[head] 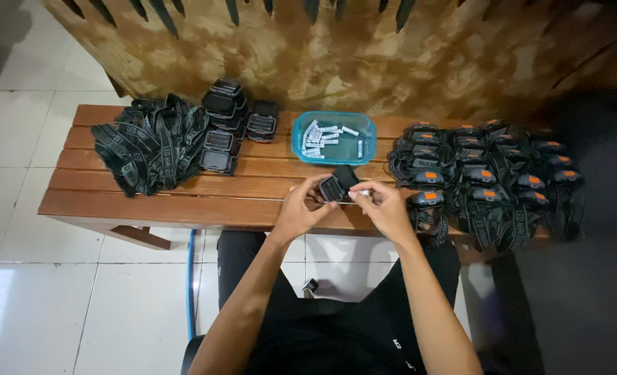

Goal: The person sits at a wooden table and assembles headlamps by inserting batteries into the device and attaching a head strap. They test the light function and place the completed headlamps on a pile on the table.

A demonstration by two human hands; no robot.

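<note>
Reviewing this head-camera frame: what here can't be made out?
- Head view: front of the black lamp unit, covered by the left hand.
- Head view: small white piece at the right hand, mostly hidden by fingers; its kind is unclear.
- Head view: white pieces in the blue tray, too small to identify.
- Head view: headlamps at right, dim and blurred toward the edge.

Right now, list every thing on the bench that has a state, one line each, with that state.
Black headlamp unit: held in both hands, back cover hinged open.
Left hand: gripping the unit's left side.
Right hand: pinching a small white battery at the unit.
Teal tray: uncovered, holding loose white batteries.
Strap pile: heaped at the bench's left end.
Stacked units: piled up, without straps.
Finished headlamps: strapped, laid in rows on the right.
</note>
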